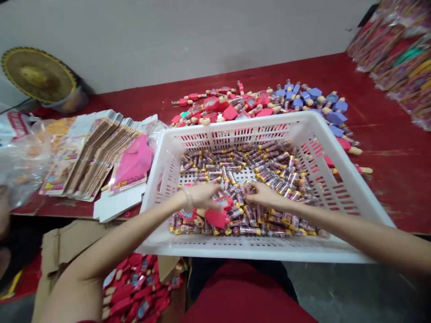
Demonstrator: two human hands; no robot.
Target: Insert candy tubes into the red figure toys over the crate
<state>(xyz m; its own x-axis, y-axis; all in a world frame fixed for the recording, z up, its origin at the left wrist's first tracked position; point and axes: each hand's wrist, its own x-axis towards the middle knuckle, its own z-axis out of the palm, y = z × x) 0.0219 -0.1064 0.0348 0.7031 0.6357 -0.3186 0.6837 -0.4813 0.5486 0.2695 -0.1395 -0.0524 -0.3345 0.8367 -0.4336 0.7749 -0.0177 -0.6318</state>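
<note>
A white perforated basket [256, 252] holds many small clear tubes with yellow ends [276, 163]. My left hand [204, 197] is inside it, fingers apart, over a few red pieces [217, 218] lying on the tubes at the left front. My right hand [262, 195] reaches in from the right, its fingertips curled down at the tubes near the middle. Whatever those fingertips hold, if anything, is too small and blurred to tell. The two hands are apart, with tubes between them.
Red pieces [230, 112] and purple pieces [336, 118] lie behind the basket on the red table [387, 148]. Printed cards [90, 157] are stacked left. Below stands a cardboard box [67, 244] of red pieces. Bagged goods [404, 58] fill the right back.
</note>
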